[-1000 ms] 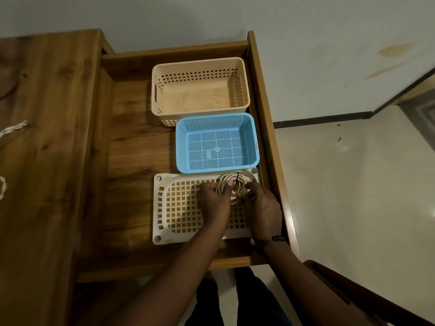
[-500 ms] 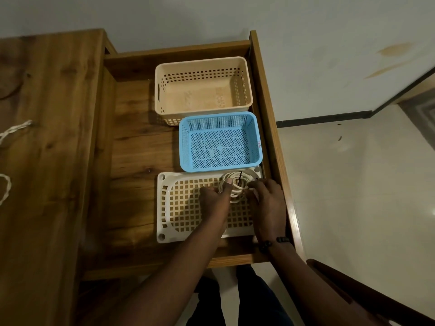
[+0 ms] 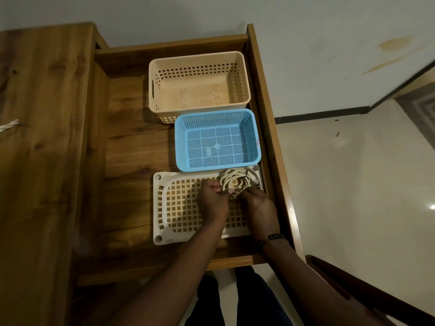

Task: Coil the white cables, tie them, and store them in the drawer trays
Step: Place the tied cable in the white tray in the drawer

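A coiled white cable (image 3: 236, 180) with a dark tie lies in the far right corner of the white lattice tray (image 3: 164, 208) in the open wooden drawer (image 3: 131, 161). My left hand (image 3: 213, 201) pinches the coil's near edge with curled fingers. My right hand (image 3: 260, 208) holds the coil's near right side. Behind the white tray sit a blue mesh basket (image 3: 217, 141) and a beige basket (image 3: 199, 82), both with nothing inside.
The wooden desk top (image 3: 42, 137) spreads to the left, with an end of white twisted cable (image 3: 9, 125) at its left edge. The drawer's right wall (image 3: 266, 109) runs close to the baskets. Pale floor lies to the right, a dark chair edge (image 3: 353, 285) near.
Both hands have drawn back slightly toward me along the coil, uncovering more of it in the tray corner. The view has shifted a little.
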